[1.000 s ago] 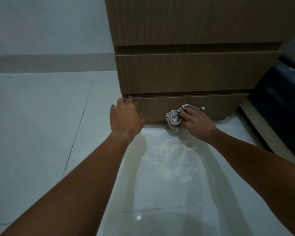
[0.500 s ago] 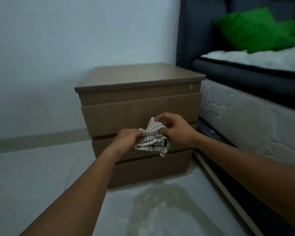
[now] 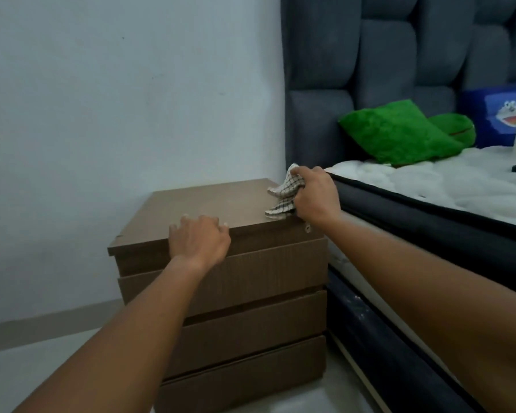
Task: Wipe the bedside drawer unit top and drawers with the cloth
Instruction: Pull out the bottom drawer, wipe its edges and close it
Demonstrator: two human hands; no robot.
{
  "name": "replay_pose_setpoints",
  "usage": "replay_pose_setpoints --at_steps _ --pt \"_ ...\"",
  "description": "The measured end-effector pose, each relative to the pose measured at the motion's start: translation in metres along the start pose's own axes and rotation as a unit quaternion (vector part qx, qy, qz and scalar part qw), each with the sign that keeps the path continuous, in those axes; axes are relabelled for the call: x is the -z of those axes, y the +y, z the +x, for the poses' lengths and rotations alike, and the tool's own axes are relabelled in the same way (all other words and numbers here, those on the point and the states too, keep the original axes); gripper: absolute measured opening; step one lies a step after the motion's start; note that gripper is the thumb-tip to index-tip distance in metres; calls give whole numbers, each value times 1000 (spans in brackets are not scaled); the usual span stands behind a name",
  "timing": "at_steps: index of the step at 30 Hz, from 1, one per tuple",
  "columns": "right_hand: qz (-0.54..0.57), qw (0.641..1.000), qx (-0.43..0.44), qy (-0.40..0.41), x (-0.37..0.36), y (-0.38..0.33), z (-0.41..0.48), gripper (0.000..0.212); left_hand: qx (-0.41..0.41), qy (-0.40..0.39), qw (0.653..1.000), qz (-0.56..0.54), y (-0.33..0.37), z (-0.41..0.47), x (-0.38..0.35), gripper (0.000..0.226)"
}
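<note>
The brown wooden bedside drawer unit (image 3: 197, 201) stands against the white wall, with its three drawers (image 3: 251, 275) closed. My right hand (image 3: 316, 195) grips the white checked cloth (image 3: 285, 195), which hangs bunched and touches the top's right edge near the front corner. My left hand (image 3: 200, 239) rests on the top's front edge, fingers curled over it and holding nothing else.
A bed (image 3: 429, 186) with a white mattress and dark frame touches the unit's right side. A grey padded headboard (image 3: 399, 55) rises behind it. A green plush (image 3: 399, 135) and a blue cushion (image 3: 498, 114) lie on the bed. Pale tiled floor (image 3: 27, 368) lies to the left.
The view rose from the bottom drawer to the unit's top. Both hands held the cloth before the drawers; now the right hand has it on the top and the left rests on the front edge.
</note>
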State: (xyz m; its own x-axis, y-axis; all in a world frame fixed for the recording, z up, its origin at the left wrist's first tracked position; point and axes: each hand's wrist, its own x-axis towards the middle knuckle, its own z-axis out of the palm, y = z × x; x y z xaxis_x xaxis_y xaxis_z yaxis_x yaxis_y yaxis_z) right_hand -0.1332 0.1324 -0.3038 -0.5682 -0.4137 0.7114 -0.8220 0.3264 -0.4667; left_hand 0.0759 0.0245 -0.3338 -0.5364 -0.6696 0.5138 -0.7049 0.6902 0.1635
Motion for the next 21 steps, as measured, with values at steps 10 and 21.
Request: replay_pose_setpoints --at_steps 10,21 --pt "-158 970 -3 -186 -43 12 -3 50 9 -23 995 101 -3 19 -4 68" --pt "-83 957 -27 -276 103 -129 120 47 77 -223 971 -44 19 112 200 51"
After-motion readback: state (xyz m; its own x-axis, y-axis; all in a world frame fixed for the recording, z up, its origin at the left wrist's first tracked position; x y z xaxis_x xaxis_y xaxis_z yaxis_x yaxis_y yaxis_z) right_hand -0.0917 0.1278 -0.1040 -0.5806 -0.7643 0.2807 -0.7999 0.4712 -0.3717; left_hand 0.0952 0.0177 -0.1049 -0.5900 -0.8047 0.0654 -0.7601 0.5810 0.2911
